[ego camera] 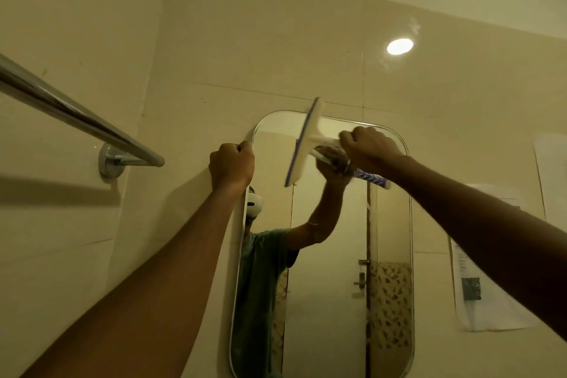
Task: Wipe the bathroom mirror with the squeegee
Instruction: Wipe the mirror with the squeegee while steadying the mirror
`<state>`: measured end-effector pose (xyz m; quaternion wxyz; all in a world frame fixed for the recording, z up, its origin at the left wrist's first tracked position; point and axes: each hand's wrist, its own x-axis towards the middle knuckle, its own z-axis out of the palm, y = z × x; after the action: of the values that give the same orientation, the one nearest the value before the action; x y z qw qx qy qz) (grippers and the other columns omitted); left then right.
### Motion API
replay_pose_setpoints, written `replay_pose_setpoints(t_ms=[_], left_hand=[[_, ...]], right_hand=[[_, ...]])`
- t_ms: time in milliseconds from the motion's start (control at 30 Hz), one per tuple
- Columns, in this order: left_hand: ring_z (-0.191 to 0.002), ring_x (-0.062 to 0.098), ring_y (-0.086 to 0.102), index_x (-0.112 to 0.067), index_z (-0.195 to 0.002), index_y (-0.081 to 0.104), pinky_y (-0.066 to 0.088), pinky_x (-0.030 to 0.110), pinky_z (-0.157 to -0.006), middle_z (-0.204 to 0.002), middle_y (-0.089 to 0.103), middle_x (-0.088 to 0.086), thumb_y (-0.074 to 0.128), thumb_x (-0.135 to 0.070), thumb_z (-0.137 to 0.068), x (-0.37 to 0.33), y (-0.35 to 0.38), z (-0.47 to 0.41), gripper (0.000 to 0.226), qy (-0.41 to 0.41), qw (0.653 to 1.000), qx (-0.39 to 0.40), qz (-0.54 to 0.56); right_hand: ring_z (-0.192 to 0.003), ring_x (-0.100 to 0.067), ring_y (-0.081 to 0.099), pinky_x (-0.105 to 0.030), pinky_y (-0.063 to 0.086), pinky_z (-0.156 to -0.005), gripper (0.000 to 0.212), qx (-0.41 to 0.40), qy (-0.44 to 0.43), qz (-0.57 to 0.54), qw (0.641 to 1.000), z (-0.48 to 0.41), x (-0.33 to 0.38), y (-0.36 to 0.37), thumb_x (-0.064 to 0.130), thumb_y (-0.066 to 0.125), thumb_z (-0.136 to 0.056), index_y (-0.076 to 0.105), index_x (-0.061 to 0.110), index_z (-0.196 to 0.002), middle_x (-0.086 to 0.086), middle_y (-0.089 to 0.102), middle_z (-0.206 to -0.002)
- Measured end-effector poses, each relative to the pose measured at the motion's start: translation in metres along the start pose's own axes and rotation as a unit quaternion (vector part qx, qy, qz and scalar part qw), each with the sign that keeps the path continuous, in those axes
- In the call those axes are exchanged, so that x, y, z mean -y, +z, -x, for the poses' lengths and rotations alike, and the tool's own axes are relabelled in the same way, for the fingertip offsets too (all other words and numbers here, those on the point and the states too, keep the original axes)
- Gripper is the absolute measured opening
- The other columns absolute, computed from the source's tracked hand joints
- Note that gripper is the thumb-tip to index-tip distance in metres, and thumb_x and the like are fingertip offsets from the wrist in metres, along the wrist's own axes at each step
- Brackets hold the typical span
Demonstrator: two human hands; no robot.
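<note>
A tall mirror [331, 301] with rounded corners hangs on the tiled wall ahead. My right hand [369, 149] grips the handle of a white squeegee [302, 144] with a purple rubber edge. The blade stands nearly upright against the glass near the mirror's top, its upper tip just past the top edge. My left hand [231, 164] is closed around the mirror's upper left edge. The glass reflects a person with a raised arm and a white headset.
A chrome towel rail [73, 113] juts out from the left wall at about head height, close to my left arm. A sheet of paper [487, 285] is stuck to the tiles right of the mirror. A bright ceiling light reflection [399, 46] shows above.
</note>
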<state>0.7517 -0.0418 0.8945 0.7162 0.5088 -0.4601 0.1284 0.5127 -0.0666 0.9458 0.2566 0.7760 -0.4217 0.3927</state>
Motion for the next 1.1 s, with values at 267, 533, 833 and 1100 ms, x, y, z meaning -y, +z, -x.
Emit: replay_pose_setpoints(t_ms=[267, 533, 833, 1100], left_hand=[[-0.072, 0.027, 0.05, -0.005, -0.054, 0.05, 0.032, 0.032, -0.057, -0.056, 0.05, 0.007, 0.038, -0.024, -0.096, 0.003, 0.006, 0.001, 0.047, 0.004, 1.0, -0.016, -0.002], [-0.056, 0.023, 0.049, -0.001, -0.059, 0.057, 0.036, 0.026, -0.051, -0.06, 0.057, 0.012, 0.04, -0.027, -0.097, 0.004, 0.006, 0.0, 0.05, 0.006, 1.0, -0.018, 0.001], [-0.064, 0.029, 0.05, -0.008, -0.049, 0.045, 0.037, 0.033, -0.059, -0.052, 0.047, 0.007, 0.04, -0.024, -0.095, 0.006, 0.007, 0.0, 0.049, -0.002, 1.0, -0.022, 0.014], [-0.054, 0.023, 0.046, -0.007, -0.05, 0.047, 0.032, 0.03, -0.05, -0.053, 0.049, 0.008, 0.04, -0.026, -0.095, 0.004, 0.002, 0.001, 0.049, 0.01, 1.0, -0.009, -0.02]], right_hand=[[-0.055, -0.02, 0.039, -0.027, 0.029, -0.051, 0.04, -0.015, 0.16, -0.016, 0.987, 0.054, -0.109, -0.012, 0.028, 0.03, -0.101, 0.046, 0.012, -0.067, -0.013, 0.048, -0.066], [-0.06, -0.023, 0.045, -0.033, 0.04, -0.057, 0.039, -0.037, 0.001, 0.004, 0.999, 0.014, 0.005, -0.006, 0.03, 0.032, -0.1, 0.041, 0.017, -0.064, -0.005, 0.043, -0.062], [-0.061, -0.021, 0.041, -0.03, 0.034, -0.055, 0.029, -0.018, 0.108, -0.075, 0.991, 0.046, -0.076, 0.01, 0.02, 0.029, -0.103, 0.045, 0.008, -0.081, -0.013, 0.047, -0.073], [-0.049, -0.02, 0.045, -0.029, 0.042, -0.046, 0.059, -0.025, 0.192, -0.173, 0.966, 0.076, -0.079, 0.002, 0.051, 0.025, -0.1, 0.053, 0.004, -0.078, -0.009, 0.049, -0.063]])
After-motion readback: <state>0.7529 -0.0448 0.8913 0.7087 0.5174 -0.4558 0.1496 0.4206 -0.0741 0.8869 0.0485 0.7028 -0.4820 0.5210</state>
